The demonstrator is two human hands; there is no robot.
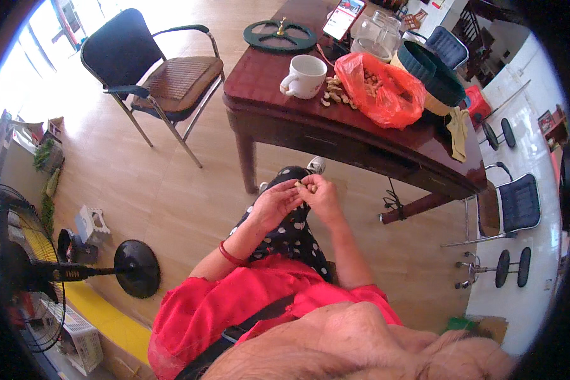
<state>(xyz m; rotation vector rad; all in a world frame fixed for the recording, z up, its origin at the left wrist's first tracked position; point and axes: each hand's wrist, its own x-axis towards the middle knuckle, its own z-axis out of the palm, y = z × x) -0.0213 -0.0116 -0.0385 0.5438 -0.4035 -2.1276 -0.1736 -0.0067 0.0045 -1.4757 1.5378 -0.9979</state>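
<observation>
Above my lap my two hands meet at the fingertips. My left hand [275,206] and my right hand [323,199] both pinch a small beige peanut [313,188], mostly covered by the fingers. On the table ahead, a red plastic bag [396,104] lies open with peanuts [372,82] inside. Several loose peanuts in the shell [337,93] lie between the bag and a white mug [306,77].
The dark red table [259,92] also bears a green divided tray lid [278,39], a phone [344,19], a glass jug [377,35], a green-rimmed round container [427,76] and a yellow cloth [457,134]. A chair [177,79] stands left; a fan [44,271] is lower left.
</observation>
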